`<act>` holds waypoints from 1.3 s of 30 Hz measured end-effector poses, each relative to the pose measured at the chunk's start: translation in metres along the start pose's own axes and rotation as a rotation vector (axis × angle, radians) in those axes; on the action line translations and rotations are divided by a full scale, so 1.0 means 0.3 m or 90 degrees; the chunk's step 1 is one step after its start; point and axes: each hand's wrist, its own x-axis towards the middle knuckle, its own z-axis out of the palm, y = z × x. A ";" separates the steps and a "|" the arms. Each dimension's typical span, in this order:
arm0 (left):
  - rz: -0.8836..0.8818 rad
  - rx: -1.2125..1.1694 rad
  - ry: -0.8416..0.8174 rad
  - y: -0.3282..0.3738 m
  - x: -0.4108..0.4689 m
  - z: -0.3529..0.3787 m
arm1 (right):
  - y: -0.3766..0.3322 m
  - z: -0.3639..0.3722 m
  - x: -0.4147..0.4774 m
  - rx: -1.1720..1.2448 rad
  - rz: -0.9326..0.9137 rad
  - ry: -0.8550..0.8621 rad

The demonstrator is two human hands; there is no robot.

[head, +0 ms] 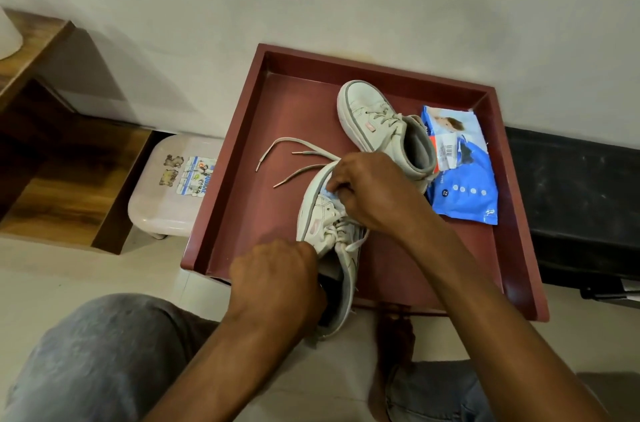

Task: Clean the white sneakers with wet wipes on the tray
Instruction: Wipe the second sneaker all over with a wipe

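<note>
— Left hand (277, 283) is doing what?
— Gripping the near sneaker (322, 224) by its heel, fingers curling round the collar, holding it over the tray's (277, 117) near edge.
— And the right hand (367, 189)?
— Pinching a wipe (328, 195) against its toe. The other sneaker (374, 124) is lying farther back, touching the pack (464, 176) at right.
</note>
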 end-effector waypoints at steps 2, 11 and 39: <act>0.006 -0.005 0.005 -0.001 0.001 -0.002 | 0.009 0.012 0.011 -0.038 0.010 0.070; 0.002 -0.016 0.042 -0.020 0.005 -0.018 | 0.046 -0.049 -0.003 -0.001 0.065 -0.047; 0.011 -0.045 0.073 -0.030 0.016 0.007 | -0.060 -0.077 -0.032 0.106 0.065 -0.094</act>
